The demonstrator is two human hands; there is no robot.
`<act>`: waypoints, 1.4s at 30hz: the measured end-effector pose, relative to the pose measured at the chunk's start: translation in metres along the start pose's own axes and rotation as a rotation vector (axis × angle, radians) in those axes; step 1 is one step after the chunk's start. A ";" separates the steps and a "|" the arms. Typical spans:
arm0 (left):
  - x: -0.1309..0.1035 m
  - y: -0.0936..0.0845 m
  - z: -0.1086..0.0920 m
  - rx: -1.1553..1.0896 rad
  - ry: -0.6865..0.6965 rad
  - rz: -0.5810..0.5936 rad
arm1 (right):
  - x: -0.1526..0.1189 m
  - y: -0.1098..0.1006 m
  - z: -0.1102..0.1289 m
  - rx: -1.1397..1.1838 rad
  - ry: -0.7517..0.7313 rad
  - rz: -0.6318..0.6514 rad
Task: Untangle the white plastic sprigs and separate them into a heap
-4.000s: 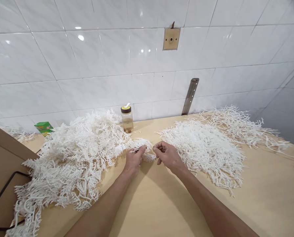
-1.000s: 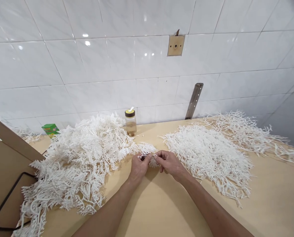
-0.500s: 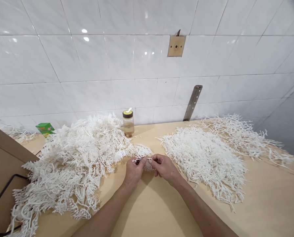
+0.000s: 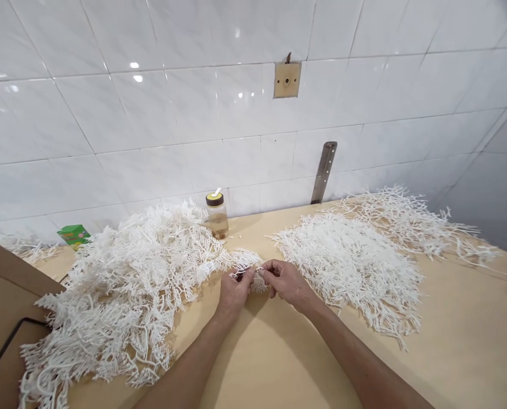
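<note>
My left hand point(image 4: 235, 291) pinches a thin white branched plastic-looking strand point(image 4: 235, 274) between thumb and forefinger. Close beside it, my right hand point(image 4: 288, 282) has its thumb and forefinger pressed together at the strand's right end; the exact grip is too small to make out. Just behind the fingers lies a small heap of white strands point(image 4: 244, 258), partly hidden by the hands. It joins a large, tangled pile of white strands point(image 4: 125, 301) on the left. Right of my hands spreads a flatter pile of similar strands point(image 4: 351, 261).
Everything lies on a light wooden table point(image 4: 274, 363) against a tiled wall. A jar with a yellow-topped lid point(image 4: 217, 218) stands behind the left pile, near a green box point(image 4: 73, 235). Looser strands point(image 4: 411, 218) lie at back right. A brown board point(image 4: 10, 289) borders the left.
The camera view has shifted and tilted slightly. Both hands stay close together at the strand, with the right fingertips moving only a little.
</note>
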State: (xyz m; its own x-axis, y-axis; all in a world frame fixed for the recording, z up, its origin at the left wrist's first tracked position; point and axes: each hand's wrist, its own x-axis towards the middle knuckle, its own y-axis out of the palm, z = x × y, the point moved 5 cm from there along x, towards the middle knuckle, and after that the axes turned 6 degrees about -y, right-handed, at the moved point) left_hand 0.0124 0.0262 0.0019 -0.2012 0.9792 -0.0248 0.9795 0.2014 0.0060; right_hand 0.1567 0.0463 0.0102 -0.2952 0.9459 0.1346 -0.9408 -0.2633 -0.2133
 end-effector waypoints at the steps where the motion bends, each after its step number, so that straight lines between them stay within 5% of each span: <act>1: 0.000 0.000 0.001 0.008 -0.011 0.014 | 0.000 0.000 0.001 -0.012 -0.001 0.000; 21: 0.003 -0.005 0.010 0.137 0.132 -0.177 | 0.005 0.016 -0.025 -0.102 0.143 -0.086; 28: -0.002 -0.002 0.003 0.226 0.237 -0.161 | -0.001 0.011 0.012 -0.659 -0.304 -0.393; 33: -0.003 -0.003 0.004 0.166 0.197 -0.169 | 0.001 0.009 -0.001 -0.479 -0.089 -0.323; 38: -0.001 -0.001 0.012 -0.018 0.021 -0.136 | -0.002 0.013 0.011 -0.513 -0.396 -0.411; 42: -0.003 -0.002 0.011 -0.077 -0.031 -0.143 | 0.005 -0.002 -0.008 -0.328 -0.021 -0.429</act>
State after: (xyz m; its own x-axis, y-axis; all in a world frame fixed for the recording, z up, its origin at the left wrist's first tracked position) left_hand 0.0111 0.0228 -0.0087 -0.3373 0.9394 -0.0616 0.9368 0.3414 0.0763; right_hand 0.1583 0.0529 0.0036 0.0980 0.9505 0.2950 -0.8775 0.2223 -0.4249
